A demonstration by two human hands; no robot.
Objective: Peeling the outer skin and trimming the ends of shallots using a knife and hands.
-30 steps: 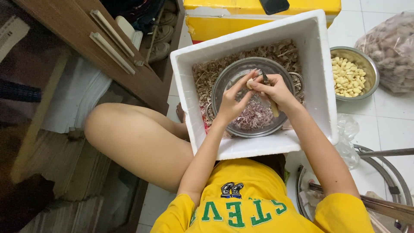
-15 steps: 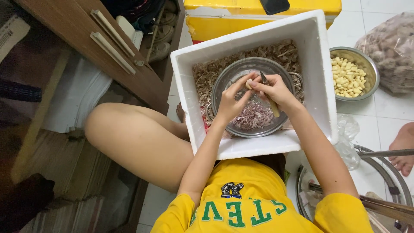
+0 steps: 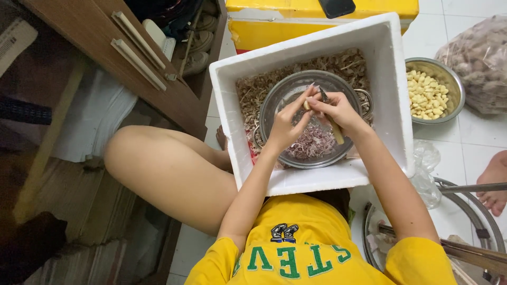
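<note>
Over the metal pot (image 3: 274,108) inside the white foam box (image 3: 393,100), both hands meet. Left hand (image 3: 285,124) pinches a garlic clove (image 3: 306,105) at fingertips, grip narrow. Right hand (image 3: 338,110) closed around a small knife (image 3: 331,119); long axis runs 11 to 5 o'clock, blade tip at 11. Risk: blade sits close to left fingers; a slip on skin could nick them. Peels (image 3: 314,145) below.

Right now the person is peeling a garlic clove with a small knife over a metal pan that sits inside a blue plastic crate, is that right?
Not quite: the head view shows the metal pan sitting inside a white foam box, not a blue crate. The left hand holds the clove and the right hand the small knife above it.
</note>
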